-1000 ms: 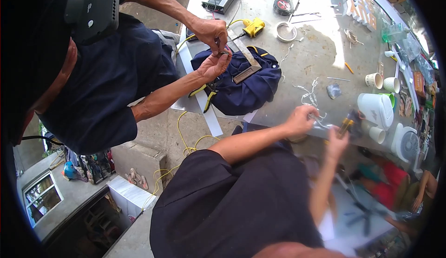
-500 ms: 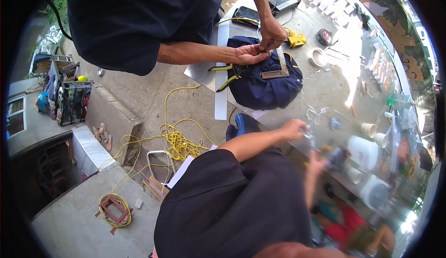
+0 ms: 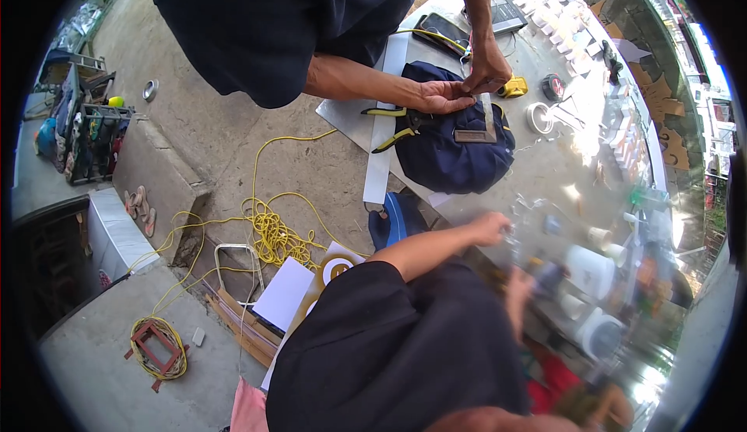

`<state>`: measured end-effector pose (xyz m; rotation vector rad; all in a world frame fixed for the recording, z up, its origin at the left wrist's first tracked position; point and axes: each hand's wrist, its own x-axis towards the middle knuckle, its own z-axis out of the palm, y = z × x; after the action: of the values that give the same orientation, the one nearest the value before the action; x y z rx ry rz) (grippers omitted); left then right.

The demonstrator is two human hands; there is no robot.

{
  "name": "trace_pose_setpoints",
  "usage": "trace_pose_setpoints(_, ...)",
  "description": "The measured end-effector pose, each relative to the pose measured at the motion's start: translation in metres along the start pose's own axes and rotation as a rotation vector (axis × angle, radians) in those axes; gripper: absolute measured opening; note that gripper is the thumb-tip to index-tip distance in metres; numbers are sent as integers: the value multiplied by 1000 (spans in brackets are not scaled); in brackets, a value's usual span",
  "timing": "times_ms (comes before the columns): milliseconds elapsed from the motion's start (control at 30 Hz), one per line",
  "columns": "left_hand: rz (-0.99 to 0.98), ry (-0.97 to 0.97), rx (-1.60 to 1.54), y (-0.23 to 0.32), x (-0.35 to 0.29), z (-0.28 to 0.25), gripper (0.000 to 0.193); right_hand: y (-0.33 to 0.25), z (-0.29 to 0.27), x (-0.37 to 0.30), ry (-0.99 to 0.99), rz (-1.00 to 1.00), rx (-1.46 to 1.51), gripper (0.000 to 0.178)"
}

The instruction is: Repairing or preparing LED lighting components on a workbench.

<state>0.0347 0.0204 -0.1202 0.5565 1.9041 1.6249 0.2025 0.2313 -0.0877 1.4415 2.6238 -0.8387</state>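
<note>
the left hand's (image 3: 490,228) fingers pinch white cord (image 3: 513,234); at its five o'clock, the right hand's (image 3: 517,288) blur beyond telling.

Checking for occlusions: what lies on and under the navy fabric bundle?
A carpenter's square lies on the bundle; yellow-handled pliers overlap its edge. What's underneath is covered.

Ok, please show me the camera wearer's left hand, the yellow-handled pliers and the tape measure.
Left hand (image 3: 490,229): head view, back of the hand.
Yellow-handled pliers (image 3: 395,140): head view, lower yellow handle.
Tape measure (image 3: 553,87): head view, face of its case.
</note>
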Motion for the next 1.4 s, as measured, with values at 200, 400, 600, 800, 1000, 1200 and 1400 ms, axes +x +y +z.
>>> trace_pose_setpoints(200, 66, 31, 59, -10, -1, 10, 27, -17, -6, -10, -59, 17, -95, 46)
trace_pose_setpoints(400, -3, 76, 144, 8, -7, 10, 47, -8, -2, -8, -22, -35, -200, 46)
trace_pose_setpoints(600, -24, 163, 402, 24, -32, -4, 56, 8, 25, 7, -14, -98, 40, 51)
trace_pose_setpoints(800, -93, 121, 15, 93, -84, -72, 38, 15, 44, 15, 95, -80, -31, 50)
trace_pose_setpoints(1000, -98, 706, -248, 130, -98, -203, 14, 10, 46, 21, 231, -116, -169, 55)
trace_pose_setpoints(1200, -125, 943, -323, 89, -47, -334, 18, 13, 52, 24, 242, -78, -213, 54)
trace_pose_setpoints(1400, -66, 857, 168, 58, 8, -382, 21, 21, 48, 29, 190, -107, -259, 55)
